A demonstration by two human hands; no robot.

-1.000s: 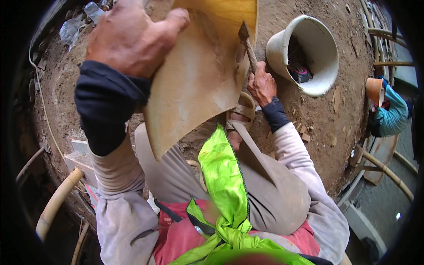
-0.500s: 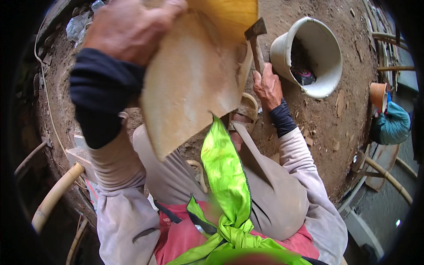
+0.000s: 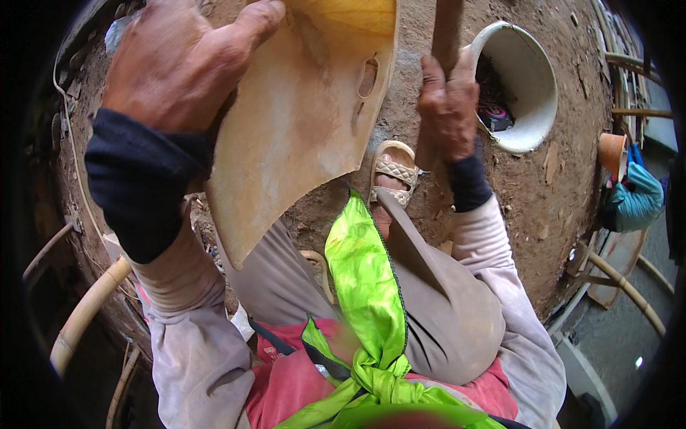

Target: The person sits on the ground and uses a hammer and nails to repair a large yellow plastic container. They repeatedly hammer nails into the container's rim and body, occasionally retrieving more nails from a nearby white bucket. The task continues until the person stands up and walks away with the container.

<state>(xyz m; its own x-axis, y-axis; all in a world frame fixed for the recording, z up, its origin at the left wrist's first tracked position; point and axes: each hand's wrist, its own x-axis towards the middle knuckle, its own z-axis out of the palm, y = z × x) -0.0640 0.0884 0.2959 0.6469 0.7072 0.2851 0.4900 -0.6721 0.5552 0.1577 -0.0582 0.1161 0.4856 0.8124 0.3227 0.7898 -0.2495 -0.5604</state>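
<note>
My left hand point(image 3: 179, 68) is closed on the upper left edge of a large, pale, curved panel point(image 3: 293, 129), yellow toward its top, with a slot near its right edge. The panel looks like worn plastic, and its lower edge is cut in a curve. To the right of it, my right hand point(image 3: 449, 107) grips the wooden handle point(image 3: 448, 32) of a small hatchet-like tool, held upright. The metal head of that tool lies beyond the upper edge of the picture. A sandalled foot point(image 3: 394, 171) shows between the panel and my right forearm.
At the right stands a tilted white bucket point(image 3: 536, 93) with dark matter inside. Further right are an orange pot point(image 3: 612, 154) and a teal cloth bundle point(image 3: 639, 200). Bamboo poles point(image 3: 89, 314) edge both sides. Wood chips lie on the dirt floor point(image 3: 532, 236).
My right hand has risen, carrying the tool's head out of the picture. The panel and my left hand have shifted slightly left, which brings the slot and sandal into fuller view.
</note>
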